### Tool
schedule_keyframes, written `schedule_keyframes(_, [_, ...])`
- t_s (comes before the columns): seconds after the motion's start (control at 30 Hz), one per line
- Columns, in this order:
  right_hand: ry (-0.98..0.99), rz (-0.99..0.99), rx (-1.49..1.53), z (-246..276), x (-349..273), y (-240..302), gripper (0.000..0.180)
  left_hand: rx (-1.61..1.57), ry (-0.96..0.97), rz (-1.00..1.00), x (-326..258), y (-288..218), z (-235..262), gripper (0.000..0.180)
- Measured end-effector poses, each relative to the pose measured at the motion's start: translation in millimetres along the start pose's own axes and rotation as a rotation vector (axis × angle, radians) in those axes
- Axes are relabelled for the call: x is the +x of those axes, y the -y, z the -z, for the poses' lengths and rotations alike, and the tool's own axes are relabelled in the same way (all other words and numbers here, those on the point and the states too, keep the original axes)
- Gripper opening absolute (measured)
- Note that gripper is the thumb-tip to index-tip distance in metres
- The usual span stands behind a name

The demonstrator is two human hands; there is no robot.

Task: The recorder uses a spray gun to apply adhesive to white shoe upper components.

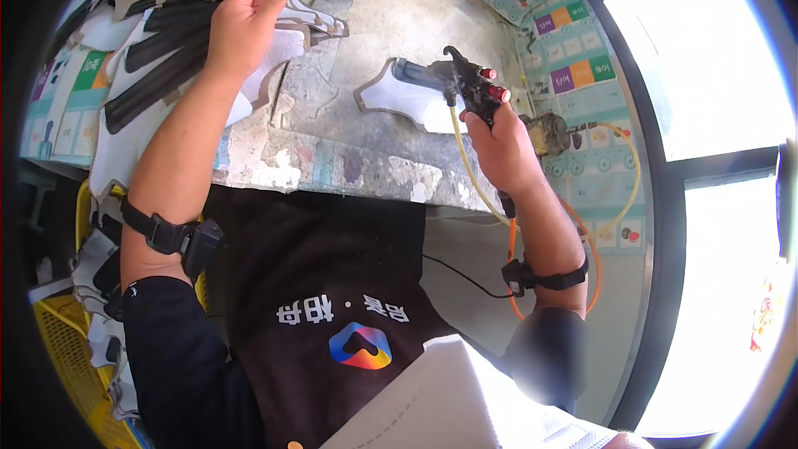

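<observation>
My right hand [503,145] is wrapped round a dark spray gun [467,83] with red knobs, a yellowish hose and a nozzle end toward the left. Just under the gun, a white, curved shoe upper piece [386,100] with a grey edge lies flat on the worktable [374,158]. At the far left, my left hand [245,21] is closed, thumb and fingers together, at the edge of a white shoe upper piece [320,23] with grey outlines. The fingers partly hide where they grip. Another white piece [287,46] lies below it.
Overlapping white and black upper pieces [162,58] cover the table's left side. A yellow crate [71,341] with more pieces stands at lower left. The yellowish hose [636,166] and an orange hose [595,274] loop by my right arm. A window [690,75] is at right.
</observation>
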State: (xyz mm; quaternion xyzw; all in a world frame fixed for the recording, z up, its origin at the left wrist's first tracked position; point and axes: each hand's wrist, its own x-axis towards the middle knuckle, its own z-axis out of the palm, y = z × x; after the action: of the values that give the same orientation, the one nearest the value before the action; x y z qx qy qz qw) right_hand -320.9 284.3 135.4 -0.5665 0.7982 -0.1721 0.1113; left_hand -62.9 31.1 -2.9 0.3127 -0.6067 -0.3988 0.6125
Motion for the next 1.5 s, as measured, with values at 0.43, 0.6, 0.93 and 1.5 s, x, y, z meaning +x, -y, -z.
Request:
schedule_keyframes(0.43, [0.186,-0.025,0.224,2,-10,2,0.018,0.037,0.055,0.059,-2,-7,-2,0.027])
schedule_keyframes(0.6, [0.202,-0.138,0.342,-3,-13,2,0.011,0.062,0.031,-0.001,-1,-4,0,0.029])
schedule_keyframes(0.93, [0.360,-0.085,0.617,-6,-26,5,0.010,0.085,0.041,0.026,-1,-2,1,0.028])
schedule_keyframes(1.5, [0.120,-0.305,0.657,-12,-21,-26,0.014,0.046,0.087,0.063,0,-4,0,0.027])
